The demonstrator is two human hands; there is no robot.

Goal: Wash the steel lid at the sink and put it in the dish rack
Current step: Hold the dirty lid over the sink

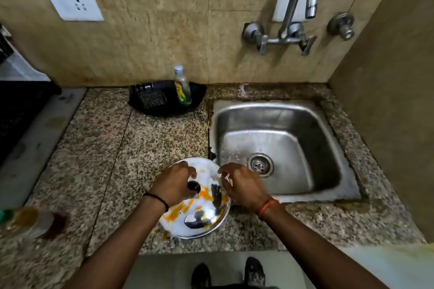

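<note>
A round steel lid (199, 216) with a black knob and orange food smears lies on the granite counter, just left of the sink (277, 145). My left hand (175, 184) is curled around the black knob at the lid's middle. My right hand (242, 185) rests on the lid's right rim, fingers bent over the edge nearest the sink. The sink basin is wet, with a drain at its front. The tap (303, 0) stands on the wall above it. No dish rack is recognisable in view.
A black tray (164, 98) against the wall holds a scrub pad and a clear soap bottle (182, 84). A blurred jar (30, 220) stands at the counter's left front. A dark stove edge (21, 110) lies at far left. The side wall closes in on the right.
</note>
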